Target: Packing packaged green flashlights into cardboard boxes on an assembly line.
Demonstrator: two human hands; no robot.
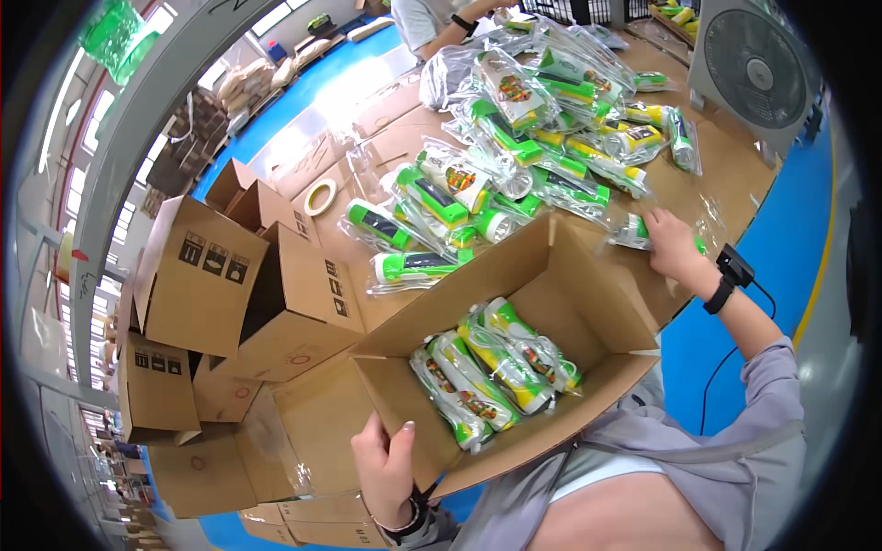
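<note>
My right hand [677, 246], the nearer, closes around a bagged flashlight [630, 232] lying roughly left-to-right beyond the carton's [517, 272] right corner. My left hand [384, 470] grips the carton's left side.

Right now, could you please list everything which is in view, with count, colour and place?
Open box: one, brown, before the person
Packed torches: about four, green, white and yellow, inside it
Loose torches: many, same colours, bagged, heaped on the table
Table: one, brown, beyond the box
Tape roll: one, cream, left of the heap
Other boxes: several, brown, left
Fan: one, grey, upper right
Sacks: several, pale, upper left
Floor: one, blue, around the table
Co-worker: one, grey sleeve, top edge
Cable: one, black, right side
Wristbands: two, black, both wrists
Sleeves: two, grey, both forearms
Left hand: one, bare, at the open box's left side
Right hand: one, bare, on a bagged torch
</note>
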